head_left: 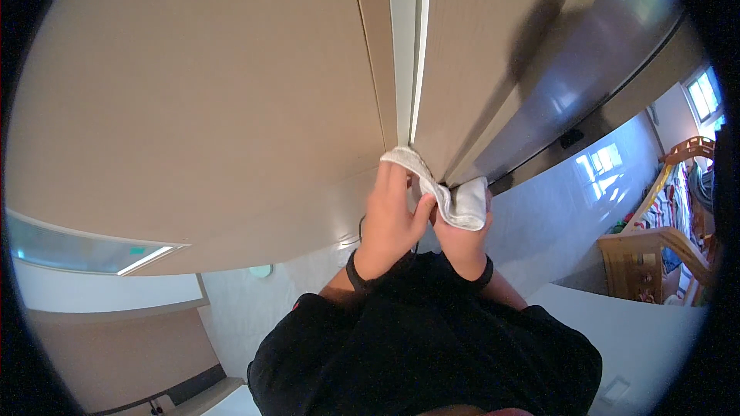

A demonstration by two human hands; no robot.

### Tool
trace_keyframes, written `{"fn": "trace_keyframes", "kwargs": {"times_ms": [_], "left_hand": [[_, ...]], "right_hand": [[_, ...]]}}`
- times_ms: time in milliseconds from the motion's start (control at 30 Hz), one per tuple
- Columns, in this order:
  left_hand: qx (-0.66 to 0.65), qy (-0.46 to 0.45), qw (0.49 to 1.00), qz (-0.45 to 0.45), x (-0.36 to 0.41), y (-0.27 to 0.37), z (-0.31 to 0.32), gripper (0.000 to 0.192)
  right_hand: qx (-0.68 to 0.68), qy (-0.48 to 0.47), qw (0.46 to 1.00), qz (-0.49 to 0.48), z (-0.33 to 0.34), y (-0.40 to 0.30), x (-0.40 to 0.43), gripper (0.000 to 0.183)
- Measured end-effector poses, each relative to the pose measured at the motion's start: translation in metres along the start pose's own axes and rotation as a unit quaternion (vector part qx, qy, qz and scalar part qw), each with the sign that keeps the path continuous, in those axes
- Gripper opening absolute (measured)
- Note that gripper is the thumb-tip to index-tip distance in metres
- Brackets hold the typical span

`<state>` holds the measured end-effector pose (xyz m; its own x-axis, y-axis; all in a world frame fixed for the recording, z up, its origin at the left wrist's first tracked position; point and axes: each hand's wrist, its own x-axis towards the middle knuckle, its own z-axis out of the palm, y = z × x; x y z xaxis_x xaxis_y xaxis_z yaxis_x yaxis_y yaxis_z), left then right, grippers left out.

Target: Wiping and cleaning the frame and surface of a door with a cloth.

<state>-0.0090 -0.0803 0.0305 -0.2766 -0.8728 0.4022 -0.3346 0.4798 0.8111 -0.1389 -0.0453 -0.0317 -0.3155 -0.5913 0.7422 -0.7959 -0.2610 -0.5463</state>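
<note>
A white cloth is stretched between my two hands. My left hand grips its left end, with the fingers behind a raised fold and the thumb in front. That end lies by the foot of a pale vertical strip between two beige panels. My right hand holds the other end, which drapes over the fingers and hides most of them. The cloth's middle dips near the lower edge of the right beige panel. Whether it touches the panel, I cannot tell.
A broad beige panel fills the left side. A dark glossy surface curves along the right. Beyond the shiny floor stands a wooden bed frame with striped bedding, below a window. A brown door-like panel is at lower left.
</note>
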Motion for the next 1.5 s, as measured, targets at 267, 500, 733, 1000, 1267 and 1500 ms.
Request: {"fn": "trace_keyframes", "kwargs": {"times_ms": [267, 500, 733, 1000, 1267, 1500], "left_hand": [[-0.021, 0.045, 0.997, 0.054, -0.006, -0.018, 0.007, 0.037], [0.083, 0.047, 0.993, 0.069, 0.012, 0.023, 0.003, 0.036], [0.049, 0.019, 0.994, 0.095, 0.008, -0.002, 0.015, 0.036], [0.126, 0.019, 0.969, 0.211, 0.018, -0.006, 0.005, 0.032], [0.075, 0.037, 0.968, 0.237, 0.010, -0.018, 0.003, 0.032], [0.062, 0.005, 0.977, 0.205, 0.009, -0.032, 0.007, 0.029]], "right_hand": [[-0.005, -0.026, 1.000, -0.013, 0.010, 0.012, -0.021, 0.041], [0.117, -0.020, 0.992, 0.047, -0.001, 0.001, 0.001, 0.043], [0.017, -0.052, 0.998, 0.027, 0.008, 0.028, -0.038, 0.069], [0.120, -0.033, 0.991, 0.039, 0.006, 0.004, -0.007, 0.039], [0.089, -0.006, 0.996, 0.016, 0.015, -0.004, -0.013, 0.032], [0.084, -0.004, 0.996, -0.016, 0.014, -0.004, -0.002, 0.040]]}}
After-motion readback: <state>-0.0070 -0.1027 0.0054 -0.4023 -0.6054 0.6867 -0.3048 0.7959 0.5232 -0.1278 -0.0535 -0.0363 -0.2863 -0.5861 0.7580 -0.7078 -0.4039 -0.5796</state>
